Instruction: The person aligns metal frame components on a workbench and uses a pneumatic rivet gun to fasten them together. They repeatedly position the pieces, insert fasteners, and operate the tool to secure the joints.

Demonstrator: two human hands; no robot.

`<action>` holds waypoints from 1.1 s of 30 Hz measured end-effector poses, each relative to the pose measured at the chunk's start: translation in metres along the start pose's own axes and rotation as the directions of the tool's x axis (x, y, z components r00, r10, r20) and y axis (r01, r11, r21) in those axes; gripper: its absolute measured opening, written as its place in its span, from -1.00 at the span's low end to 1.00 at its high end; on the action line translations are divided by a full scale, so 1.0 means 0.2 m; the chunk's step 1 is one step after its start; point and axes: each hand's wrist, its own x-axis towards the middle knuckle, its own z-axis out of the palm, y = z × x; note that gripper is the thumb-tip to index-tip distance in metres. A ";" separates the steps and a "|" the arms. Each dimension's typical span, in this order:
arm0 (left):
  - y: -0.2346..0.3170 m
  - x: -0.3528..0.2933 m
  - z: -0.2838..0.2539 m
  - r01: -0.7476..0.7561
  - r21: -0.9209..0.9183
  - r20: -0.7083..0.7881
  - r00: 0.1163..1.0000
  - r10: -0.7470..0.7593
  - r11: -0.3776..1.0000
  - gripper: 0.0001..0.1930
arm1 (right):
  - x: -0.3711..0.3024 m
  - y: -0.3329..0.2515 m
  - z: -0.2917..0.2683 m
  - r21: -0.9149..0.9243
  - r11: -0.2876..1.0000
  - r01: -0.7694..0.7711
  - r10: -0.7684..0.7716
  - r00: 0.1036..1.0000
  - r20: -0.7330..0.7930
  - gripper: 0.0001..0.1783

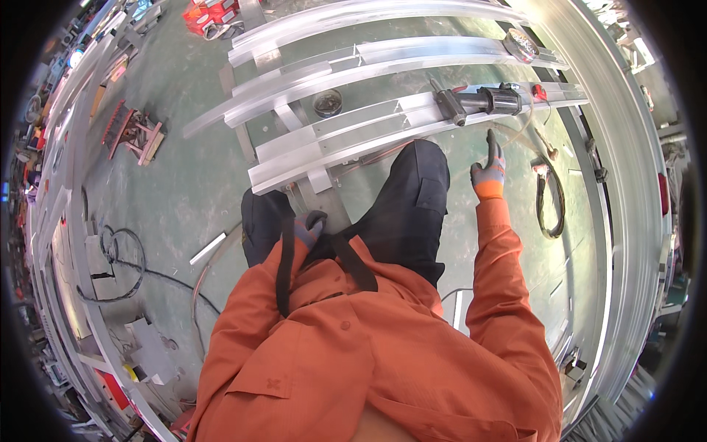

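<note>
My right hand (490, 169), in a grey and orange glove, reaches forward beside my right knee, fingers stretched out and holding nothing visible. Just beyond it a black and grey hand-held power tool (482, 102) lies on an aluminium profile (353, 144); hand and tool look apart. My left hand (311, 227), gloved with dark fingertips, rests low between my knees with its fingers curled. What it holds, if anything, is hidden. Near the tool sits a small red object (539, 92).
More aluminium profiles (383, 55) lie across supports ahead, carrying a round tin of small parts (521, 46). Another tin (328, 103) stands between them. A red stand (132, 132) is on the floor at left. Hoses (549, 202) lie right; a black cable (140, 272) coils left.
</note>
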 end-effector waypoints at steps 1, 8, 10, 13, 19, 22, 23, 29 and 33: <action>-0.01 -0.01 -0.01 -0.020 -0.003 -0.005 1.000 0.020 1.000 -0.75 | -0.02 -0.01 -0.01 0.043 0.997 0.059 -0.055 0.995 -0.081 -0.01; -0.01 -0.04 -0.05 0.029 -0.044 -0.071 0.997 -0.032 0.999 -0.76 | -0.20 -0.24 0.04 0.305 0.947 0.096 -0.032 0.978 -0.208 -0.08; 0.02 -0.03 -0.05 0.039 -0.058 -0.074 0.996 -0.043 0.998 -0.76 | -0.19 -0.29 0.09 0.369 0.927 0.061 0.005 0.984 -0.176 -0.12; 0.07 -0.05 -0.07 0.086 -0.151 -0.141 0.984 -0.107 0.985 -0.76 | -0.11 -0.38 0.16 0.362 0.920 0.149 -0.093 0.982 -0.167 -0.14; 0.18 -0.15 -0.15 0.096 -0.394 -0.263 0.941 -0.212 0.914 -0.76 | 0.08 -0.59 0.37 0.586 0.789 0.184 -0.179 0.982 -0.067 -0.22; 0.27 -0.22 -0.21 0.012 -0.286 -0.371 0.921 -0.122 0.958 -0.78 | 0.13 -0.68 0.49 0.632 0.757 0.166 -0.183 0.982 -0.040 -0.33; 0.28 -0.23 -0.24 -0.003 -0.257 -0.423 0.900 -0.109 0.966 -0.79 | 0.14 -0.70 0.52 0.618 0.767 0.170 -0.211 0.978 -0.008 -0.32; 0.30 -0.22 -0.53 -0.019 -0.097 -0.520 0.854 -0.034 0.995 -0.76 | 0.32 -0.75 0.59 0.623 0.769 0.145 -0.231 0.971 0.058 -0.39; 0.01 -0.13 -0.79 0.085 0.163 -0.477 0.879 0.003 0.983 -0.70 | 0.50 -0.61 0.72 0.641 0.766 0.056 -0.093 0.995 0.024 -0.43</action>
